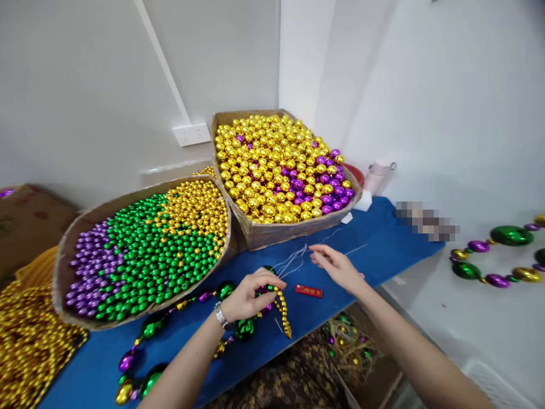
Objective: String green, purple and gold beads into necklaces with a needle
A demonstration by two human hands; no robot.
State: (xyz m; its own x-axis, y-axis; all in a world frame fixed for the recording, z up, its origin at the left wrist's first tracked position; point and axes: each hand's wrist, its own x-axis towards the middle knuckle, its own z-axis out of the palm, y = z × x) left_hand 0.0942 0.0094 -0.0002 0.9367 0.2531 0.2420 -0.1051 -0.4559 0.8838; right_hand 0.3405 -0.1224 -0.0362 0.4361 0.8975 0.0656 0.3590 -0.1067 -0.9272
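Thin white threads [292,261] fan across the frame's centre beside a short strand of shiny gold beads [284,318], its upper end grasped by the left hand [254,294]. The right hand [334,266], fingertips drawn together near the threads' far end, may or may not grip one; it cannot be told. A small red rectangular object [309,291] lies between on the blue-topped bench [366,284], below a brown box of gold and purple balls [293,232].

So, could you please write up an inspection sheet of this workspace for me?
Surface: blue table, bearing left box and right box, both full of beads.
Job's things: white strings, gold strand, garland.
Clutter: red item on the table.
Hands: left hand by the gold strand, right hand by the strings; grip unclear.
Cables: nothing seen.
Surroundings: pale walls, socket, second garland far right.
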